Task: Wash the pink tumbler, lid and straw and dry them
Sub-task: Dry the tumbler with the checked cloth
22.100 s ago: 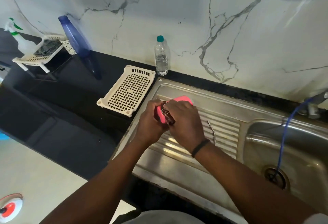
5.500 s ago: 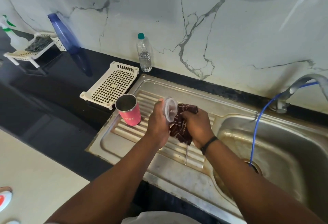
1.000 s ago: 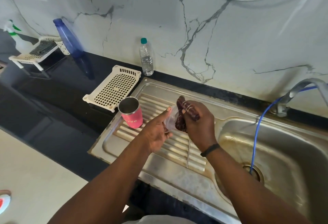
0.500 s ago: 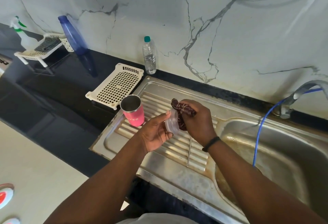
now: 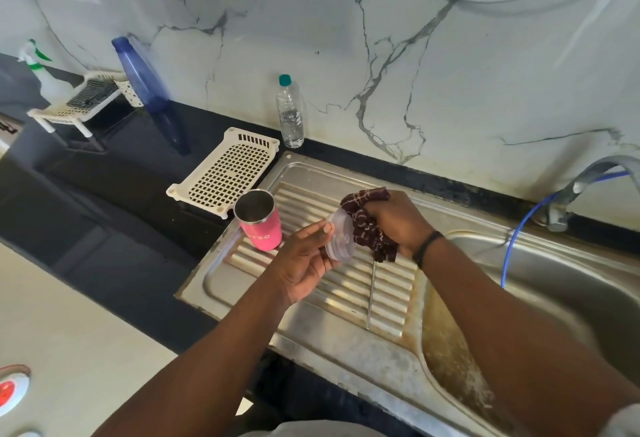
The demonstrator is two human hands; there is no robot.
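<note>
Drying at frame centre, my left hand (image 5: 304, 260) pinches the light, slippery lid (image 5: 338, 240) by its rim while my right hand (image 5: 394, 220) clutches the soft cloth (image 5: 367, 225).

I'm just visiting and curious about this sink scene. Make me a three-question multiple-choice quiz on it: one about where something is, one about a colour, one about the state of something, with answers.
1. Where does the pink tumbler stand?
A. In the sink basin
B. On the ribbed drainboard
C. On the white perforated tray

2. What colour is the cap of the small clear bottle by the wall?
A. Teal green
B. Red
C. Yellow

3. What is happening to the clear lid?
A. It is screwed onto the tumbler
B. It lies flat in the basin
C. The left hand holds it while the right hand grips a dark patterned cloth against it

Answers:
1 B: the tumbler is upright on the ridged steel, beside the tray.
2 A: the cap is teal green.
3 C: the lid is in the fingers, with the cloth at its face; the tumbler's mouth is open.
</note>
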